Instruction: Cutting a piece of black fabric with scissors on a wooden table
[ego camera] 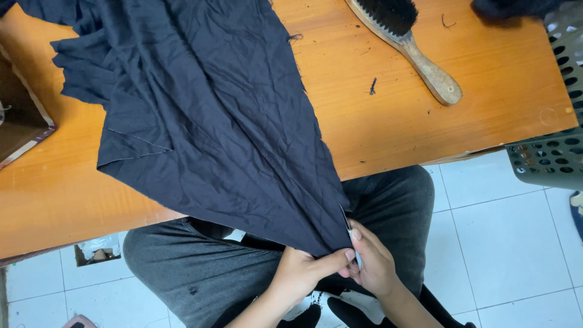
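Note:
A large dark navy cloth (206, 109) lies crumpled over the orange wooden table (388, 127) and hangs off its near edge down to my lap. My left hand (300, 273) pinches the cloth's lowest corner between thumb and fingers. My right hand (371, 261) grips the same corner right beside it, and a thin pale object shows at its fingers along the cloth edge; I cannot tell what it is. Both hands are over my grey trousers (200, 267).
A wooden-handled brush with black bristles (410, 42) lies at the table's far right. A grey-green perforated plastic basket (555, 146) stands at the right. A dark box (18, 115) sits at the left edge. White floor tiles (504, 243) lie below.

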